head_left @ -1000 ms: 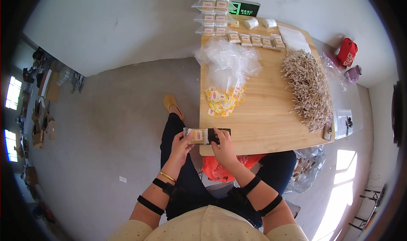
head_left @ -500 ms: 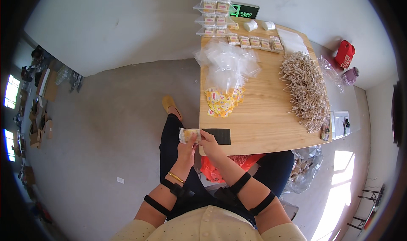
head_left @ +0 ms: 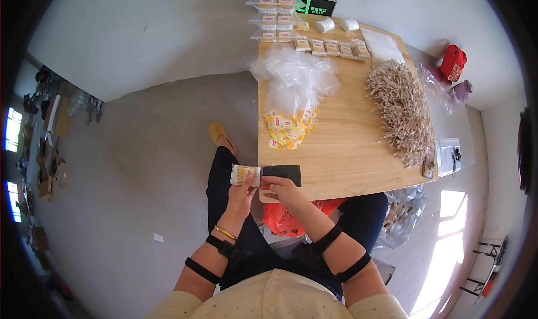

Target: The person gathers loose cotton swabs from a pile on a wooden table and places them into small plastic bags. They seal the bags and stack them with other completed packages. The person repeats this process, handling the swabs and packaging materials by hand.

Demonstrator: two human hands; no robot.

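My left hand [head_left: 241, 195] grips a small clear pack of cotton swabs [head_left: 240, 175] with a yellow-and-white label showing, just off the table's near-left corner. Beside its right end is my right hand [head_left: 284, 192], fingers stretched out with their tips at the pack's edge; whether they press on the film is too small to tell. A dark flat strip [head_left: 287, 174] lies on the table behind the right hand. Farther back sit a pile of yellow-and-white cards [head_left: 288, 129] and a heap of clear plastic bags [head_left: 294, 81].
A large heap of loose cotton swabs [head_left: 400, 111] covers the wooden table's [head_left: 342, 145] right side. Filled packs [head_left: 332, 47] line its back, near stacked packs [head_left: 276, 19] and white rolls [head_left: 325, 25]. A red bag [head_left: 280, 219] hangs below the near edge.
My right hand's fingers have loosened and drawn slightly away from the pack, spreading apart. My left hand keeps its hold on the pack. The whole view has shifted a little.
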